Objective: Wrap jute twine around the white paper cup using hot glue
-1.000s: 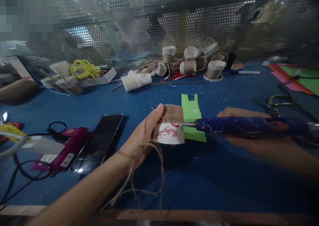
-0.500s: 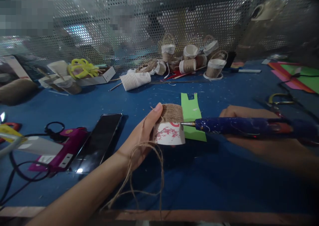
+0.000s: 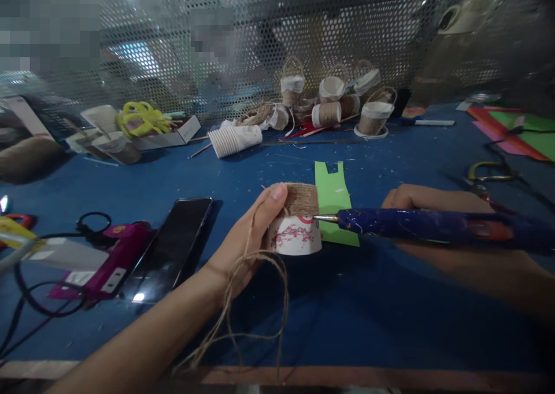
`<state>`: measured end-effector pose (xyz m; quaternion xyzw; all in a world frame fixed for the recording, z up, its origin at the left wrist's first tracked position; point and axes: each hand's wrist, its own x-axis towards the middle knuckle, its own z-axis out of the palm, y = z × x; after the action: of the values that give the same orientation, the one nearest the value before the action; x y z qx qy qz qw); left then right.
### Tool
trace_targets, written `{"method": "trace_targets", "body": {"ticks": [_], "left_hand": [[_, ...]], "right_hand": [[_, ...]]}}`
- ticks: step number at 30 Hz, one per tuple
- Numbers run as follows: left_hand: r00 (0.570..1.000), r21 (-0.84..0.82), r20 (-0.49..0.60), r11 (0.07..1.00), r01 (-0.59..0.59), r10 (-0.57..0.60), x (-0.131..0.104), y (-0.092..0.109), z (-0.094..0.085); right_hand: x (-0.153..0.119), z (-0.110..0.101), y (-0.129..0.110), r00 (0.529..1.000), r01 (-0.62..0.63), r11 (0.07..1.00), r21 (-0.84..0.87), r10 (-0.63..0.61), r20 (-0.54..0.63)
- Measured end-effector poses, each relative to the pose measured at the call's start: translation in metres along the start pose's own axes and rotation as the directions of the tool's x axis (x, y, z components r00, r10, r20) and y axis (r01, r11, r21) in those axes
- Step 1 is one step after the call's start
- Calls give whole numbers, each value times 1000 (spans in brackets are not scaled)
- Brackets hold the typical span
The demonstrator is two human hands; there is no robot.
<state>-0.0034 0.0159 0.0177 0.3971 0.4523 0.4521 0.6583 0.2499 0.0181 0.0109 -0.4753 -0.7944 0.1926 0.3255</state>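
My left hand (image 3: 249,235) grips a paper cup (image 3: 297,236) that is upside down, with a pink blossom print on its white lower part. Jute twine (image 3: 301,199) is wound in rows round its upper part. From this hand a loose length of twine (image 3: 284,301) loops down towards the table's front edge. In my right hand (image 3: 433,200) is a dark blue hot glue gun (image 3: 411,225), its metal nozzle touching or very close to the cup's right side, just below the wound rows. Some of my right fingers are hidden behind the glue gun.
A green paper cutout (image 3: 333,200) lies behind the cup. To the left are a black phone (image 3: 182,238) and a magenta power strip (image 3: 117,267). Stacked paper cups (image 3: 234,141) and several twine-wrapped baskets (image 3: 375,118) stand along the mesh screen (image 3: 260,35). Pliers (image 3: 489,174) lie right.
The cup and my left thumb have shifted slightly down and to the right. The glue gun has tilted and dropped a little, its nozzle still at the cup's right side.
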Motion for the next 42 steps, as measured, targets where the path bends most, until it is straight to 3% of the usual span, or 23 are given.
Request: {"method": "trace_targets", "body": {"ticks": [12, 20, 42], "left_hand": [[998, 68, -37, 996, -53, 56, 1, -5, -1], [999, 46, -37, 999, -28, 29, 0, -3, 0], [996, 94, -79, 995, -39, 46, -2, -3, 2]], "right_hand": [[2, 1, -6, 999, 11, 1000, 4, -11, -34], [-3, 0, -2, 999, -29, 999, 18, 29, 29], [-1, 1, -1, 1000, 7, 1000, 2, -7, 21]]}}
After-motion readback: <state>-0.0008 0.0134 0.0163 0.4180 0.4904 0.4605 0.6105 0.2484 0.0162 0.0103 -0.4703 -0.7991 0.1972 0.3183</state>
